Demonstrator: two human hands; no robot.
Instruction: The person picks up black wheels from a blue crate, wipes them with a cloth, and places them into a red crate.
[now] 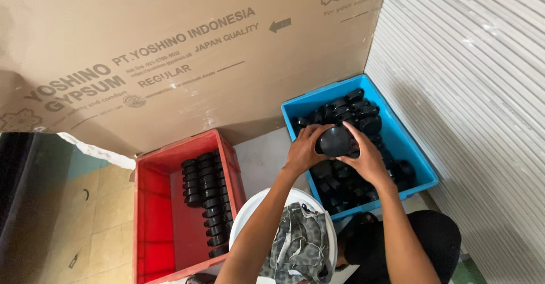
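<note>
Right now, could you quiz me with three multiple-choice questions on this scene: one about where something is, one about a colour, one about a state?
1. Where is the black round part that both hands hold?
A. Over the blue bin
B. Inside the red bin
C. On the white bucket

2. What colour is the bin with parts lined up in rows?
A. Green
B. Red
C. Yellow

3. How do the parts lie in the blue bin?
A. Stacked in neat rows
B. Loosely heaped
C. None lie there

Answers: 1 A, the left hand and right hand grip it above that bin; 2 B, its walls are red; 3 B, they lie jumbled.
</note>
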